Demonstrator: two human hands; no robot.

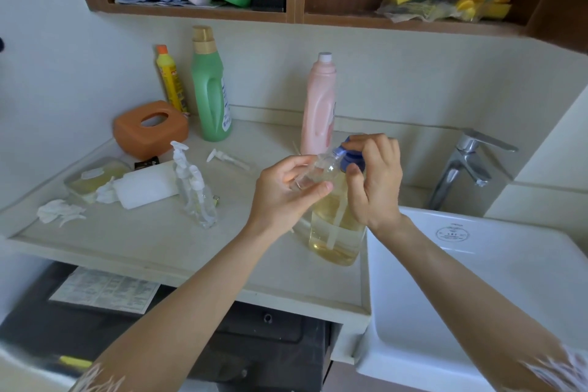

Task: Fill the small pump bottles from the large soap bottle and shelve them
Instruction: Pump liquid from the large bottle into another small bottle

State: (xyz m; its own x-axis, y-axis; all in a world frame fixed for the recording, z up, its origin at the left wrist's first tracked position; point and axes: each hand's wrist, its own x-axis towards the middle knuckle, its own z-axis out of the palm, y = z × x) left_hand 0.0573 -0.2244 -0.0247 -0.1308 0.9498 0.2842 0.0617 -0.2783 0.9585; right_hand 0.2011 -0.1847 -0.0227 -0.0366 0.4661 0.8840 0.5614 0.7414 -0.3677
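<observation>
A person fills a small bottle (313, 170) at a laundry-room tabletop (152, 242). The left hand (288, 191) grips the clear small bottle, tilted, fingers (318, 189) curled round it, its mouth held against the blue pump (350, 157) of the soap bottle (337, 226). The right hand (374, 178) curls its fingers over and beside the pump head, seemingly ready to press. The soap bottle stands at the tabletop's right edge, just beside the sink (477, 280), roughly half full of amber liquid.

Two more pump bottles (197, 194), clear and capped, stand together near the tabletop's middle; whether they hold any soap cannot be told. A loose pump (227, 160) lies behind them, toward the back edge.

The risk is likely a miss: the small mouth is narrow, and if it drifts off the spout during a press, soap would run over the left fingers and onto the tabletop. A hard press could also rock the soap bottle toward the sink.

A round grey stamp (452, 234) marks the sink's rim, its writing too small to read. The labels on the yellow bottle (170, 79) and green bottle (210, 86) at the back edge are not legible either. Above, the shelf (197, 11) awaits the filled bottles.
</observation>
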